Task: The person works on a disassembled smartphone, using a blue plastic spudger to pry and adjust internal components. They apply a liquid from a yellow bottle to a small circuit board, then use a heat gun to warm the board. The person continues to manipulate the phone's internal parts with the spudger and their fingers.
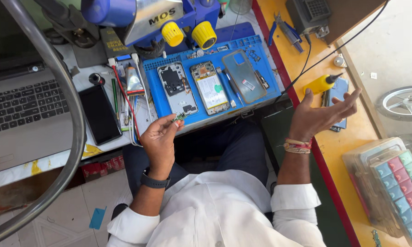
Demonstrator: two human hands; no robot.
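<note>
My left hand [159, 139] pinches a small green circuit board [179, 117] at the front edge of the blue work mat [254, 50]. On the mat lie an opened phone frame [177, 88], a phone body with its battery showing [210, 87] and a clear back cover [243, 75]. My right hand [322, 114] is raised over the yellow counter with the palm up and fingers spread, holding nothing. A yellow tool [321, 83] and a blue phone [339, 91] lie just beyond it.
A laptop [25, 110] and a black phone [99, 114] sit at the left. A microscope with yellow knobs [187, 32] stands behind the mat. Pliers [283, 29] lie on the yellow counter [347, 151]. A clear box of coloured compartments [393, 183] sits at the right.
</note>
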